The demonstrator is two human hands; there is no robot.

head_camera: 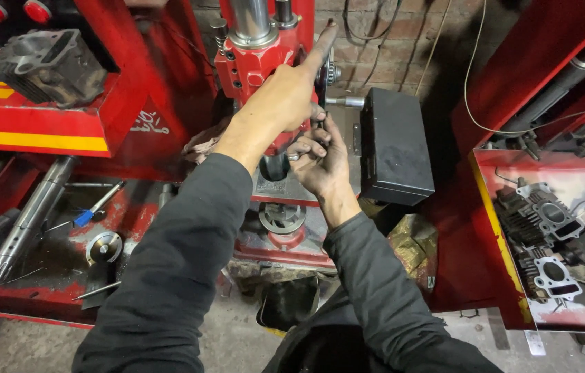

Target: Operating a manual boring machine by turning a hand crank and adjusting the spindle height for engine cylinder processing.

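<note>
Already we have both hands up at the red machine head (254,62): our left hand (285,100) rests loosely on it, finger extended; our right hand (320,162) grasps a small lever (325,117) beside it.

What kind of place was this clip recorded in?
Probably an engine repair or machining workshop: a red boring machine, finned engine cylinders on a red tray, steel shafts on the bench, and a bare brick wall.

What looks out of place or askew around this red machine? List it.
A finned engine cylinder sits tilted on the red shelf at upper left. Loose shafts and a round disc lie scattered on the grimy lower tray. Nothing looks spilled.
</note>
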